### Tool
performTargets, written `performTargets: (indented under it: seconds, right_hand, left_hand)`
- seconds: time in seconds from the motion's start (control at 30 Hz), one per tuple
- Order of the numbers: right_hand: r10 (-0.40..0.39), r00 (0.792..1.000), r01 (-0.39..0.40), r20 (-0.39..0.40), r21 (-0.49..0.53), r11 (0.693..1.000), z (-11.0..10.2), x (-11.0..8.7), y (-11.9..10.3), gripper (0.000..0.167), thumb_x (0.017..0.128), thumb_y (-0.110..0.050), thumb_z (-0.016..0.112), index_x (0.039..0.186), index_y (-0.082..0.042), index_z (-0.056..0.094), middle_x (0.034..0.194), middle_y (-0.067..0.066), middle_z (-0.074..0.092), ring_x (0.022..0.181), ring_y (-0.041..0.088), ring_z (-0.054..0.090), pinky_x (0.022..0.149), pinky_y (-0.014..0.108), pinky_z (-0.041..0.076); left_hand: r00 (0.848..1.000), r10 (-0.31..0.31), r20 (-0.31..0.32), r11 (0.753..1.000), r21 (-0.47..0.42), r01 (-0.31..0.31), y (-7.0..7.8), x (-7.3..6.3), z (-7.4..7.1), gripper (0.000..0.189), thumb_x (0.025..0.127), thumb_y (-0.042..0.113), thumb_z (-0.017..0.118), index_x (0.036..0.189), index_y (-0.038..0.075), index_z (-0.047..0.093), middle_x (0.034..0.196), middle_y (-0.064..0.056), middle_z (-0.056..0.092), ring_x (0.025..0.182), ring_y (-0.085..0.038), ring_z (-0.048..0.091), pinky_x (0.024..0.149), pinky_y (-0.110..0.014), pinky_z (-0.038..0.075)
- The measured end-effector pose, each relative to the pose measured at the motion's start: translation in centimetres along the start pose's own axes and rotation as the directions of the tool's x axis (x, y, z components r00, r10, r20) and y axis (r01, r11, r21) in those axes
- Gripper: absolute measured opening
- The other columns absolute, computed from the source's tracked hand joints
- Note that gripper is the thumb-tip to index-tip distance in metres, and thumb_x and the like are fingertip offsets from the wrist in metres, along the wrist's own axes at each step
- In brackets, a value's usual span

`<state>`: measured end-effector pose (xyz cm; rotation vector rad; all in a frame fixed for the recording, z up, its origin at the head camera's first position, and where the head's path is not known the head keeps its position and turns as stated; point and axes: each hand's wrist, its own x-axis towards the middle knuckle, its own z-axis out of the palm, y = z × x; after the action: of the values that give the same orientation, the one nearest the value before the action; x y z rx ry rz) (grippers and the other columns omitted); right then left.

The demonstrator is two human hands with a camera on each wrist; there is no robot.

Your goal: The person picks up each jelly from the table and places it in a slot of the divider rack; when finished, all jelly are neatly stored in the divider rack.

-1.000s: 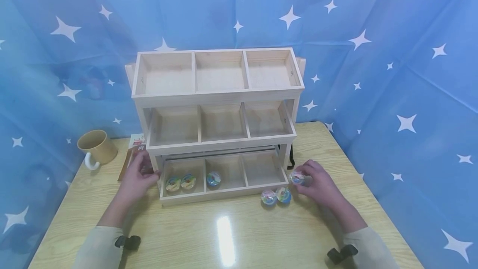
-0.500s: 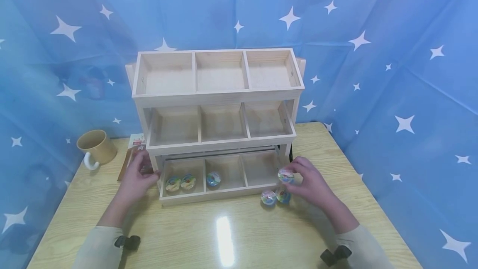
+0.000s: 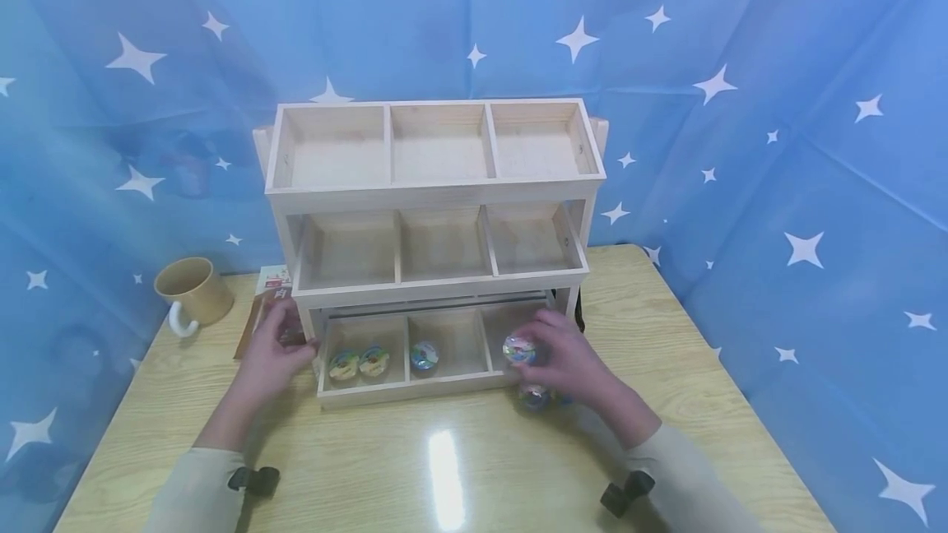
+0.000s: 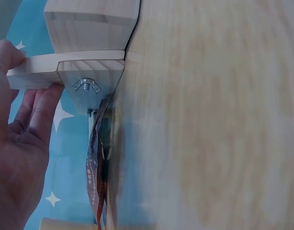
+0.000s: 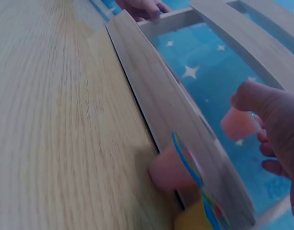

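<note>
My right hand (image 3: 566,364) pinches a pink jelly cup (image 3: 518,349) by thumb and fingers over the right compartment of the bottom tier. The pale wooden three-tier rack (image 3: 437,197) stands in the middle. At its lower left, my left hand (image 3: 268,359) grips the side upright; the left wrist view has the thumb and fingers (image 4: 43,112) on opposite sides of the wood. Two yellowish jelly cups (image 3: 359,363) sit in the bottom-left compartment, another jelly cup (image 3: 425,356) in the middle one. In front of the rack are a pink cup (image 5: 170,168) and a yellow cup (image 5: 192,219), partly hidden in the head view.
A tan mug (image 3: 202,296) with a white handle stands at the table's back left. Between it and the rack lies a brown snack packet (image 3: 255,315). A blue star-patterned curtain (image 3: 741,155) closes off the back and sides.
My right hand has carried the pink jelly cup leftward from beside the rack's right end to over the bottom-right compartment. The left hand has stayed on the upright.
</note>
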<state>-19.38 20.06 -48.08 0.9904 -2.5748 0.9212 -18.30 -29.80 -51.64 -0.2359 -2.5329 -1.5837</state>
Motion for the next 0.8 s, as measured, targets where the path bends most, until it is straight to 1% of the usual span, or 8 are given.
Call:
performTargets:
  seconds: [0.13,0.27,0.33,0.4,0.5,0.57,0.67,0.8]
  right_hand:
    - [0.003,1.0,-0.003,0.029,-0.007,1.0,0.9,1.2,-0.7,0.042,0.08,-0.023,0.094,0.118,-0.011,0.08,0.109,-0.006,0.065,0.104,0.015,0.06,0.09,0.041,0.061]
    - [0.003,0.997,-0.001,0.082,-0.014,1.0,1.8,2.5,-1.3,0.042,0.085,-0.029,0.092,0.121,-0.012,0.079,0.115,-0.002,0.069,0.108,0.019,0.063,0.093,0.044,0.061]
    - [0.002,0.994,-0.001,0.11,-0.005,1.0,2.3,3.0,-1.6,0.042,0.086,-0.03,0.09,0.122,-0.01,0.079,0.123,0.004,0.072,0.116,0.026,0.065,0.099,0.049,0.061]
    - [0.001,0.991,-0.003,0.134,0.009,1.0,2.7,3.5,-1.8,0.041,0.087,-0.029,0.09,0.122,-0.009,0.079,0.131,0.01,0.073,0.127,0.034,0.065,0.107,0.055,0.058]
    - [-0.012,0.985,0.009,0.171,0.023,1.0,3.4,4.3,-2.0,0.04,0.088,-0.028,0.089,0.122,-0.009,0.079,0.138,0.014,0.071,0.136,0.039,0.061,0.113,0.06,0.054]
    - [-0.019,0.979,0.016,0.201,0.018,1.0,3.7,4.8,-2.2,0.04,0.089,-0.028,0.089,0.124,-0.01,0.079,0.137,0.01,0.072,0.135,0.035,0.062,0.114,0.056,0.054]
    - [-0.041,0.966,0.045,0.254,-0.011,0.999,4.2,5.5,-2.2,0.04,0.092,-0.031,0.088,0.127,-0.013,0.079,0.134,0.002,0.07,0.129,0.025,0.062,0.111,0.047,0.056]
    - [-0.067,0.951,0.09,0.303,-0.063,0.994,4.9,6.3,-1.8,0.04,0.095,-0.036,0.085,0.128,-0.015,0.078,0.136,0.0,0.068,0.131,0.021,0.06,0.115,0.044,0.053]
  left_hand:
    - [1.0,0.002,0.0,1.0,0.005,-0.002,-0.1,0.0,0.0,0.065,0.096,-0.005,0.075,0.155,0.008,0.049,0.142,-0.023,0.062,0.128,-0.044,0.062,0.095,-0.024,0.063]
    - [1.0,0.003,-0.001,1.0,-0.001,-0.003,-0.1,0.0,0.0,0.067,0.095,-0.005,0.075,0.155,0.007,0.048,0.142,-0.024,0.062,0.128,-0.044,0.062,0.095,-0.022,0.062]
    - [1.0,0.004,0.001,1.0,-0.004,-0.004,-0.2,0.1,0.0,0.068,0.096,-0.005,0.075,0.156,0.008,0.048,0.144,-0.024,0.062,0.129,-0.045,0.062,0.094,-0.022,0.062]
    - [1.0,0.008,0.005,1.0,-0.007,-0.008,-0.2,0.1,0.0,0.068,0.096,-0.005,0.075,0.158,0.008,0.047,0.146,-0.024,0.061,0.131,-0.046,0.061,0.095,-0.022,0.062]
    - [1.0,0.004,0.005,1.0,-0.002,-0.004,-0.2,0.1,0.0,0.068,0.096,-0.005,0.074,0.158,0.008,0.047,0.146,-0.025,0.061,0.131,-0.047,0.061,0.096,-0.026,0.063]
    - [1.0,-0.001,0.006,1.0,0.003,0.001,-0.1,0.0,0.0,0.068,0.096,-0.005,0.074,0.158,0.008,0.047,0.147,-0.025,0.06,0.132,-0.047,0.061,0.098,-0.032,0.064]
    - [1.0,-0.01,0.008,1.0,0.008,0.01,-0.1,0.0,0.0,0.068,0.097,-0.004,0.074,0.158,0.008,0.047,0.148,-0.024,0.06,0.133,-0.047,0.06,0.101,-0.041,0.064]
    - [1.0,-0.017,0.009,1.0,0.012,0.017,0.0,0.0,0.0,0.069,0.097,-0.004,0.074,0.158,0.009,0.047,0.15,-0.024,0.059,0.134,-0.047,0.06,0.103,-0.049,0.064]
